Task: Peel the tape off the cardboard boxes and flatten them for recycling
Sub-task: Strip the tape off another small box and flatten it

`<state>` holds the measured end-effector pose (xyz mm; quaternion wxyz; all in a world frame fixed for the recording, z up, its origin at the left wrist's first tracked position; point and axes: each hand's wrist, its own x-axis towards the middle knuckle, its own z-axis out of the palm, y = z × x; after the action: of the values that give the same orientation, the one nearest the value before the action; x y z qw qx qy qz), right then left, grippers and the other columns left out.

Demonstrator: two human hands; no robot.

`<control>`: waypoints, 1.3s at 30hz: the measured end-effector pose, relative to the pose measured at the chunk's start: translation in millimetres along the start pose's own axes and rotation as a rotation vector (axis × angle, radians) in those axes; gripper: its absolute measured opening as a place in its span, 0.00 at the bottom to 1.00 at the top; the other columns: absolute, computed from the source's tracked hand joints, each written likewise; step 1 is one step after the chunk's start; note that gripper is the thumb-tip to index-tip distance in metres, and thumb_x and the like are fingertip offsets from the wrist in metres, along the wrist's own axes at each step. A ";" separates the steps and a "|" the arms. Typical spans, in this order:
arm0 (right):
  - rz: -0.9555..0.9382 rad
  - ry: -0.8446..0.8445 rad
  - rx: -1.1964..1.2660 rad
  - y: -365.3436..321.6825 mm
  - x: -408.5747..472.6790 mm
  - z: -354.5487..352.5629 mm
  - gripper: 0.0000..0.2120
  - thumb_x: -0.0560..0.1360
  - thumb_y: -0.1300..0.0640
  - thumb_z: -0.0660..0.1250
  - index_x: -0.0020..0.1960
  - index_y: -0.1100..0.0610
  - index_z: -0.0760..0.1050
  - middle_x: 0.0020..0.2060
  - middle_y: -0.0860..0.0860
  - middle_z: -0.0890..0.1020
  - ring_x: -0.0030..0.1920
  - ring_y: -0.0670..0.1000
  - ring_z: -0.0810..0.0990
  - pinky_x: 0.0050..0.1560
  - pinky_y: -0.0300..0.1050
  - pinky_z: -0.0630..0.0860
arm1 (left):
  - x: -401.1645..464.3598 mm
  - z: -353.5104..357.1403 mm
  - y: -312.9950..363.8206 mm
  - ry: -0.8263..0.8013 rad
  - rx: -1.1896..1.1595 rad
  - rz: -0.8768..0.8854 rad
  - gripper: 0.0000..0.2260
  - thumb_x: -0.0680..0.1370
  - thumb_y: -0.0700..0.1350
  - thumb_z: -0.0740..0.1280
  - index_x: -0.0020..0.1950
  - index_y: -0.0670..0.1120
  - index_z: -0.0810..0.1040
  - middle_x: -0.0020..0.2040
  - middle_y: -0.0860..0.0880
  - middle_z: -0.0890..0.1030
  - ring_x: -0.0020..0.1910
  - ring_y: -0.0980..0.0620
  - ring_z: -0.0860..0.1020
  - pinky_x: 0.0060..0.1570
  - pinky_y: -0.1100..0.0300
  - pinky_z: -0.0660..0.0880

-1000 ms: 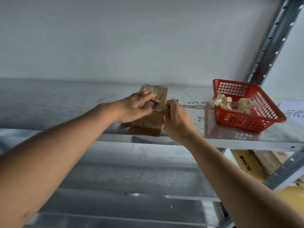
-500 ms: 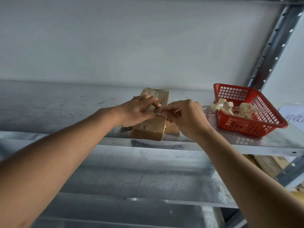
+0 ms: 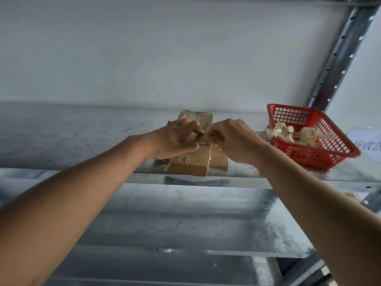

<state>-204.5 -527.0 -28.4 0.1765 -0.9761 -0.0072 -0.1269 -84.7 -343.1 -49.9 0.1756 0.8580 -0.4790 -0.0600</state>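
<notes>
Since half a second ago: right hand rolled knuckles-up, drawn slightly back from the box edge; box unmoved. Left hand (image 3: 175, 139): forearm from 8 o'clock, fingers curled over the cardboard box (image 3: 192, 155), grasping its top. Cardboard box: small, brown, corrugated, flaps splayed, pale tape (image 3: 196, 118) across the far end; sits at the front edge of the galvanised metal shelf (image 3: 82, 139). Right hand (image 3: 233, 139): forearm from 4 o'clock, fingertips pinched at the box's upper edge; the pinched item too small to tell. At 3 o'clock, red plastic lattice basket (image 3: 321, 145) holding crumpled tape scraps (image 3: 296, 134).
</notes>
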 end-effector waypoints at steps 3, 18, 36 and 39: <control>-0.019 -0.031 -0.037 0.6 -3.5 0.1 0.10 0.84 0.62 0.62 0.49 0.56 0.81 0.35 0.38 0.74 0.38 0.42 0.74 0.36 0.28 0.67 | 0.6 1.4 -1.3 -0.009 0.085 -0.009 0.33 0.71 0.77 0.62 0.72 0.65 0.64 0.76 0.57 0.63 0.77 0.52 0.61 0.73 0.44 0.65; 0.032 0.135 0.220 -26.4 -9.6 -19.9 0.05 0.82 0.58 0.68 0.47 0.51 0.77 0.44 0.46 0.85 0.44 0.46 0.85 0.45 0.47 0.83 | -2.2 -1.6 14.5 -0.056 0.042 -0.105 0.35 0.78 0.63 0.69 0.81 0.57 0.58 0.83 0.55 0.54 0.82 0.51 0.52 0.78 0.45 0.56; 0.165 0.350 0.916 -40.2 0.2 -17.7 0.04 0.81 0.62 0.70 0.51 0.64 0.81 0.39 0.58 0.85 0.39 0.54 0.85 0.44 0.45 0.85 | -1.6 -13.0 -16.2 -0.036 0.473 -0.134 0.54 0.62 0.85 0.59 0.82 0.66 0.44 0.71 0.53 0.59 0.74 0.44 0.54 0.70 0.37 0.67; 0.172 0.327 0.782 -32.8 0.5 -17.8 0.06 0.81 0.62 0.68 0.51 0.61 0.84 0.42 0.58 0.86 0.41 0.52 0.86 0.45 0.43 0.85 | 1.5 -17.0 -25.8 -0.072 0.436 -0.117 0.53 0.63 0.82 0.64 0.81 0.69 0.42 0.70 0.54 0.58 0.76 0.44 0.52 0.74 0.38 0.60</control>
<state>-210.3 -502.4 -0.9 0.5416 -0.8000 0.0545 -0.2524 -58.6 -327.8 -43.2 -0.0348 0.8993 -0.4360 0.0044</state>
